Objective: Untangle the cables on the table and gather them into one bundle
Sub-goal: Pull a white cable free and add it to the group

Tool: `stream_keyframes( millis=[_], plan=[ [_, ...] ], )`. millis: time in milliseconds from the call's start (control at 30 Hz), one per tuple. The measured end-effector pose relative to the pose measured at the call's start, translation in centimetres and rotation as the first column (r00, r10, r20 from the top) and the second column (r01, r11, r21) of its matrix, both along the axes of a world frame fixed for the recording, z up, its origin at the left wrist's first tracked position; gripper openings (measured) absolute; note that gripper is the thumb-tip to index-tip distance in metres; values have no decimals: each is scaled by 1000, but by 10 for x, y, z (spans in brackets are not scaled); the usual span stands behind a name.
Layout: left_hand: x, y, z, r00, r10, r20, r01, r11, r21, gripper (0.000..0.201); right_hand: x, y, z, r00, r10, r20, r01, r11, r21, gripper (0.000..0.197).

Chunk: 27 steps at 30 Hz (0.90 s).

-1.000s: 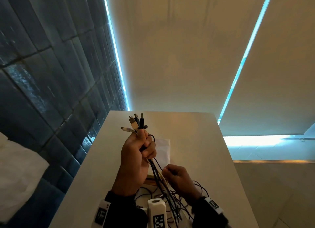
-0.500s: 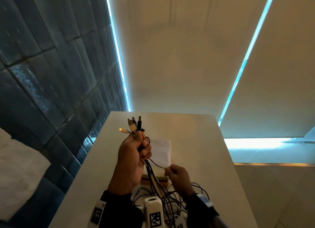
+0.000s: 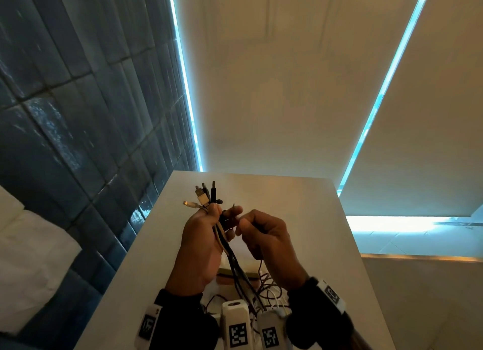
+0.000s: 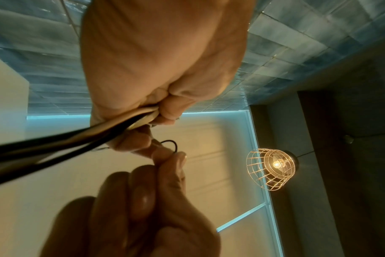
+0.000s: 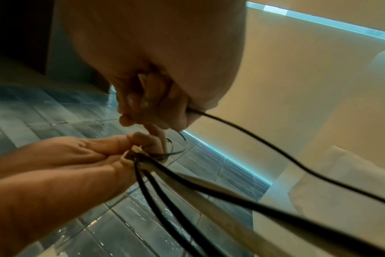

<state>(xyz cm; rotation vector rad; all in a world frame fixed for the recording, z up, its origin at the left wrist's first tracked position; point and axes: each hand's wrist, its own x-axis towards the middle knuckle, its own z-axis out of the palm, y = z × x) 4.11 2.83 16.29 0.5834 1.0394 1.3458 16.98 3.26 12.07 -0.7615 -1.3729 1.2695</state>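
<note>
My left hand (image 3: 206,234) grips a bundle of black and white cables (image 3: 224,247) held upright above the table (image 3: 300,219). Several plug ends (image 3: 205,195) stick out above the fist. My right hand (image 3: 264,234) is raised beside it and pinches a thin black cable (image 5: 264,144) next to the left thumb. In the left wrist view the bundle (image 4: 77,137) runs out of the left hand (image 4: 160,83), and the right hand's fingers (image 4: 171,167) meet it at a small black loop (image 4: 170,144). The rest of the cables (image 3: 256,289) lies tangled on the table below the wrists.
A dark blue tiled wall (image 3: 78,114) runs along the table's left edge. White cloth (image 3: 31,258) lies at lower left. A small box-like item (image 3: 235,274) lies under the cables. A wire-cage lamp (image 4: 273,167) hangs overhead.
My right hand rose from the tangle near the table up to the left hand's thumb, drawing the thin black cable with it. The left hand kept the bundle upright.
</note>
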Motion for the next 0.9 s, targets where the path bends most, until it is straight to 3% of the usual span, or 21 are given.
stream_keyframes(
  millis=[267,567,700,900],
  plan=[
    [-2,2,1,973,-25,229,4,996,91,27,11,-1,-30,990,136,36,-128,977,-171,20],
    [-1,1,0,988,-102,118,87,988,128,27,9,0,-76,983,120,137,-82,963,-256,21],
    [-3,-1,1,994,-104,46,97,987,128,27,4,3,-112,972,67,227,0,960,-281,26],
    [-11,-3,1,991,-125,46,117,982,149,26,3,-1,-161,926,2,378,109,956,-273,30]
  ],
)
